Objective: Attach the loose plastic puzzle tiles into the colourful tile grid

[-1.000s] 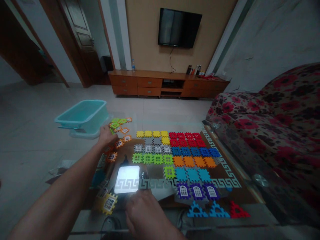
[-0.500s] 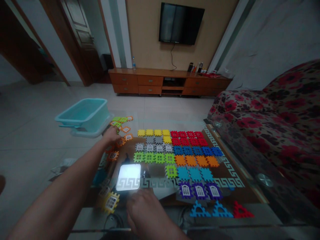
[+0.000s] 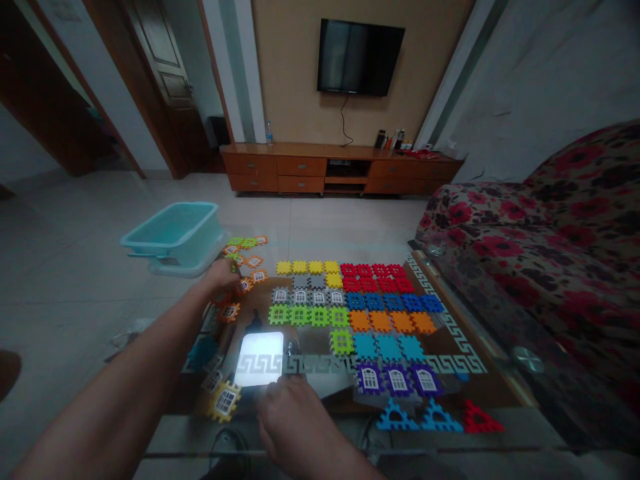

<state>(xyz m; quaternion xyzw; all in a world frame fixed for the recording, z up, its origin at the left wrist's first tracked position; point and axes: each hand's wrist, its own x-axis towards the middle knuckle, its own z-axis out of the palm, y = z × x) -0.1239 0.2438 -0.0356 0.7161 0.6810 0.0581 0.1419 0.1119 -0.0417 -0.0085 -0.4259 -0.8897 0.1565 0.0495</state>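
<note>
My left hand reaches to the far left of the glass table, its fingers bunched among orange tiles with white windows and light green tiles. What its fingertips grip, if anything, is hidden. My right hand rests as a closed fist near the front edge, with nothing showing in it. Beside it on the left lies a yellow window tile. Rows of interlocking plastic tiles cover the middle and right: yellow, red, grey, green, blue, orange, light blue and purple.
Two blue triangular pieces and a red one lie at the front right. A turquoise tub stands beyond the table's left side. A flowered sofa is on the right. A bright white reflection shows on the glass.
The view has tilted up slightly. My left hand stays among the orange and green tiles with little visible shift. My right fist is in about the same place.
</note>
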